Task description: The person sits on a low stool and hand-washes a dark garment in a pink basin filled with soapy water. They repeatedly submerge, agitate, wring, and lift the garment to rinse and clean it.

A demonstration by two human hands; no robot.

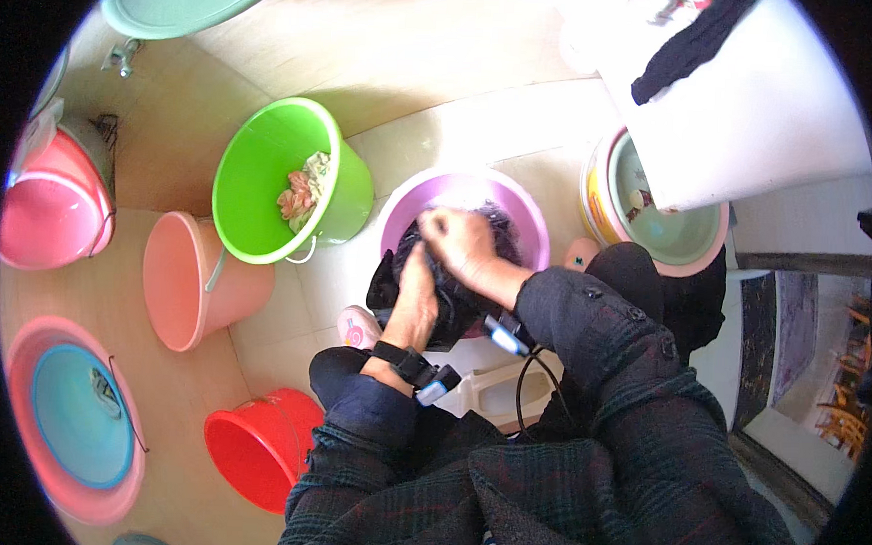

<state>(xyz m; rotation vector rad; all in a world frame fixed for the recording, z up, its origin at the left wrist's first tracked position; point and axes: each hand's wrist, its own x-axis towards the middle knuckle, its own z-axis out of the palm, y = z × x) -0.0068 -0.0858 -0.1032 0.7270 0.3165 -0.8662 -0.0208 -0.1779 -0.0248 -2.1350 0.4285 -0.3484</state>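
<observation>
A purple plastic basin [535, 241] stands on the floor between my knees, with a wet dark cloth [458, 309] in it. Part of this cloth hangs over the basin's near left rim. My left hand [417, 301] grips the cloth, thumb pointing away from me. Just beyond it, my right hand [466, 239] is curled into a fist on the cloth, its fingers slightly blurred. The two hands are close together above the basin, and they hide much of the cloth between them. Bands with small devices sit on both wrists.
To the left are a green bucket [353, 197] holding crumpled cloth, a peach bucket [241, 294], a red bucket [261, 439] and a pink basin [21, 402] with a blue one inside. A water-filled tub [685, 241] stands right, beneath a white surface [758, 132] with a black cloth [685, 54].
</observation>
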